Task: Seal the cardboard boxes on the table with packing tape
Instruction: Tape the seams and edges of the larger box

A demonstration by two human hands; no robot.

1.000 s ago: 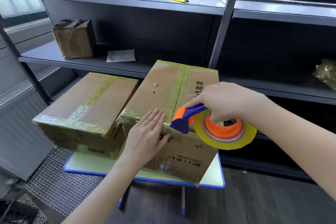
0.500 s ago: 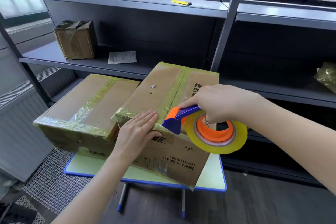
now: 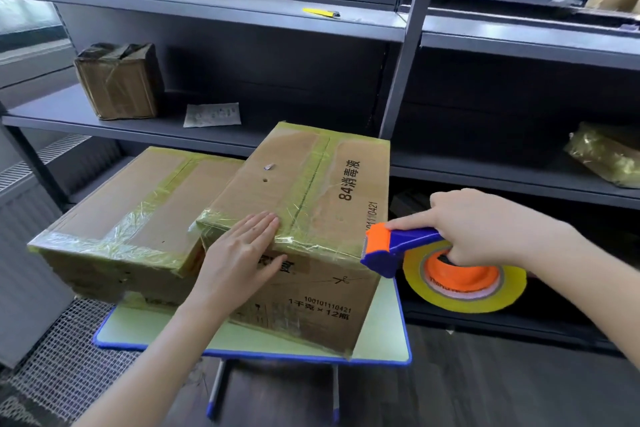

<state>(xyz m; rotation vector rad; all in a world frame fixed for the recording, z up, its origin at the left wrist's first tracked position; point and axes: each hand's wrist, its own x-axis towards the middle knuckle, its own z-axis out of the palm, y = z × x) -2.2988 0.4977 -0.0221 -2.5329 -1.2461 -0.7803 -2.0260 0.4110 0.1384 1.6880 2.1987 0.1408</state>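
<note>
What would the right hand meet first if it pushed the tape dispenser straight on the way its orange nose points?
Most likely the near right corner of the printed cardboard box, which the tape dispenser in the right hand seems to touch or nearly touch; depth is unclear. Further along lies the left hand.

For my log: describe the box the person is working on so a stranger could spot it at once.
On the small blue-edged table stand two cardboard boxes. It is the right-hand box, under the flat left hand. Unlike its neighbour, its top bears black print.
</note>
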